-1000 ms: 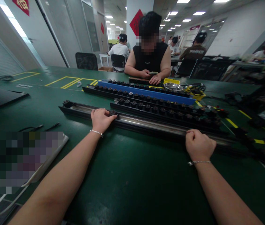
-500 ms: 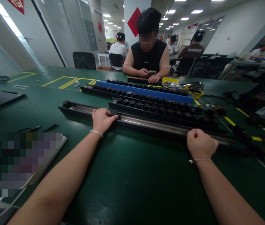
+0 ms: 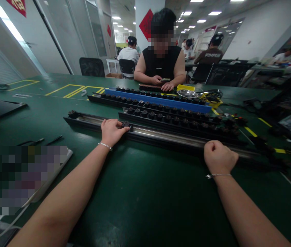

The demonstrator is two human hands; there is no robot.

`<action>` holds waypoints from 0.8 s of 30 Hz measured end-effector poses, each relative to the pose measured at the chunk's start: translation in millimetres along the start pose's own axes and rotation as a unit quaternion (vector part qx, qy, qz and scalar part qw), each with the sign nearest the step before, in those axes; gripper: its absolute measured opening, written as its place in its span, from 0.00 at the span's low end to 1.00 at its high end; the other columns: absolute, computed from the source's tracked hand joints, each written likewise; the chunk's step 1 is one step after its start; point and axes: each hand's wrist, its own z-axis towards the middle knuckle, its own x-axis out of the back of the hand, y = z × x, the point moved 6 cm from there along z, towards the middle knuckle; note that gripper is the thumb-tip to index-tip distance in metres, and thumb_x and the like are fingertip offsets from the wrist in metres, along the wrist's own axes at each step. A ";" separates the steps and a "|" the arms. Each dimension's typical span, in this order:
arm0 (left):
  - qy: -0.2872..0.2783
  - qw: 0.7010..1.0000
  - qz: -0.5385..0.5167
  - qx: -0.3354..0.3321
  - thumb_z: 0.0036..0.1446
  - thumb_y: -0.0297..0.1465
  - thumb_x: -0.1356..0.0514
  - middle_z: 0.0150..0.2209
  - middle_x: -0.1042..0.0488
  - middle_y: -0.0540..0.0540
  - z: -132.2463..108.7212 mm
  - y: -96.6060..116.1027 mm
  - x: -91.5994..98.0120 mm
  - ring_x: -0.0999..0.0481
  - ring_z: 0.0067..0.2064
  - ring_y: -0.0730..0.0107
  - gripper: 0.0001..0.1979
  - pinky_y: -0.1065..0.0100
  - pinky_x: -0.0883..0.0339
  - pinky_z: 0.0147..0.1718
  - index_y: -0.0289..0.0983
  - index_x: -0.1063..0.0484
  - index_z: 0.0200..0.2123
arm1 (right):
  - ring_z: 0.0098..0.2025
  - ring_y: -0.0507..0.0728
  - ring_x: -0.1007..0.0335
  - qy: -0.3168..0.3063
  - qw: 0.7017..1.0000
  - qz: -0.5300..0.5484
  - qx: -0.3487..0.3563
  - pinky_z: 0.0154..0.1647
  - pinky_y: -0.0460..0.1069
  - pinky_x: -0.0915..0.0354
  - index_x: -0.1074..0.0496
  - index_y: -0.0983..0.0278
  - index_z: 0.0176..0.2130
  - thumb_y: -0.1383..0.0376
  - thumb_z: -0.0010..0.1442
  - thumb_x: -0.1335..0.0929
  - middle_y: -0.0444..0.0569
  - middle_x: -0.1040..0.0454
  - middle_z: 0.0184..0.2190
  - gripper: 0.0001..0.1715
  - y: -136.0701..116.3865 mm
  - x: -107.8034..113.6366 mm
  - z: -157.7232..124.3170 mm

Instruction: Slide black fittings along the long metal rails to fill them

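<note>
A long black rail (image 3: 166, 137) with a shiny metal channel lies across the green table (image 3: 145, 206) in front of me. My left hand (image 3: 111, 131) rests on the rail, its fingers closed on a small black part (image 3: 125, 124) seated in the channel. My right hand (image 3: 219, 157) is a closed fist against the rail's near edge further right; whatever is inside it is hidden. One more black part (image 3: 72, 113) sits at the rail's left end.
Behind the rail lie more black rails (image 3: 176, 120) filled with several black parts, and a blue rail (image 3: 161, 100). A person in a black top (image 3: 161, 61) sits opposite, hands on the table. A metal bowl (image 3: 188, 93) and cables lie at the right. Other people sit further back.
Both hands stay where they were on the rail. Only the view has shifted slightly.
</note>
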 end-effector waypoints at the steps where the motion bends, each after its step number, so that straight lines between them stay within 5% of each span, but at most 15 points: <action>1: -0.002 1.000 -0.001 -0.003 0.47 0.46 0.40 0.36 0.25 0.47 -0.2 1.1 -0.1 0.30 0.47 0.59 0.14 0.54 0.51 0.55 0.40 0.29 0.24 | 0.23 0.51 0.51 0.000 1.000 -0.003 0.001 0.30 0.50 0.58 0.26 0.67 0.31 0.65 0.56 0.42 0.46 0.39 0.17 0.18 0.0 -0.2 0.1; 24: 0.006 0.999 -0.021 -0.032 0.47 0.43 0.38 0.36 0.24 0.47 -4.5 14.6 -2.0 0.30 0.48 0.58 0.12 0.53 0.51 0.56 0.41 0.28 0.26 | 0.25 0.52 0.48 0.013 1.000 0.000 0.018 0.31 0.49 0.59 0.26 0.66 0.32 0.65 0.56 0.42 0.47 0.37 0.19 0.18 -0.3 -1.9 -0.1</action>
